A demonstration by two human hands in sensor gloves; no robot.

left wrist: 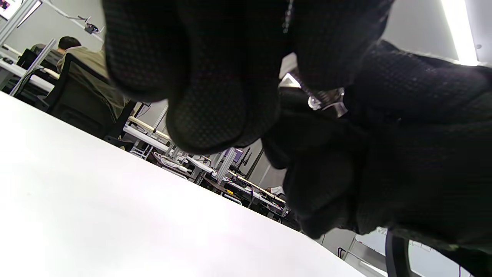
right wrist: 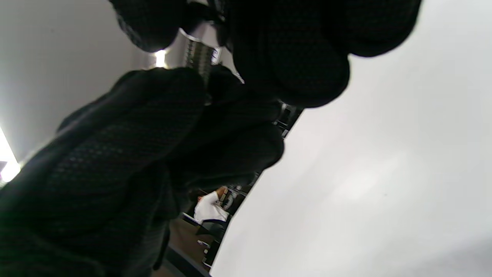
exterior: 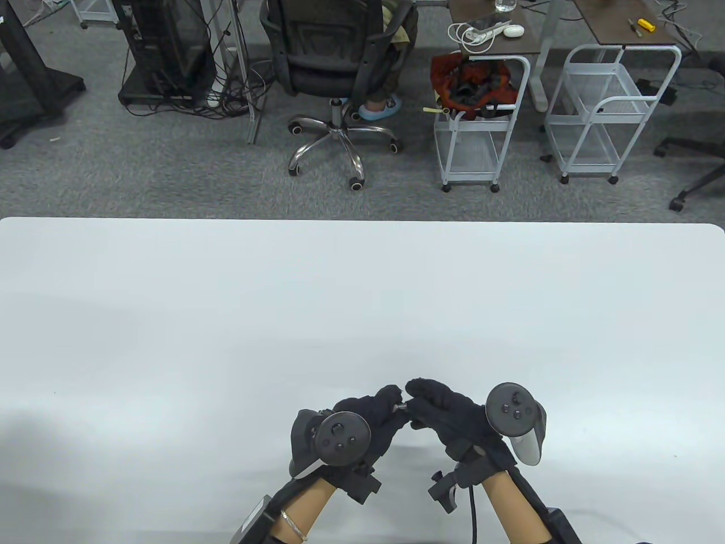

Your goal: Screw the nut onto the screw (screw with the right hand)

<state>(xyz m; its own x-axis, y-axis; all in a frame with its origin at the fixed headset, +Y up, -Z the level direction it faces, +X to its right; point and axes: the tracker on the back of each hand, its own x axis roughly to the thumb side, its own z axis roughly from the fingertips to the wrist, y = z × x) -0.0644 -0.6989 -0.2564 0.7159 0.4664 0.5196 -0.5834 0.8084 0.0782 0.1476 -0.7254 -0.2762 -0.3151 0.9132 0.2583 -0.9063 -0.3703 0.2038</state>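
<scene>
Both gloved hands meet just above the white table, near its front edge. My left hand pinches a small metal screw at its fingertips. In the left wrist view the threaded shank runs from my left fingers to a shiny nut at my right hand. My right hand pinches the nut on the screw. In the right wrist view the thread shows between my right fingers and the left glove. Most of the screw and nut is hidden by the gloves.
Beyond the table's far edge the floor holds an office chair, two white wire carts and a dark equipment rack.
</scene>
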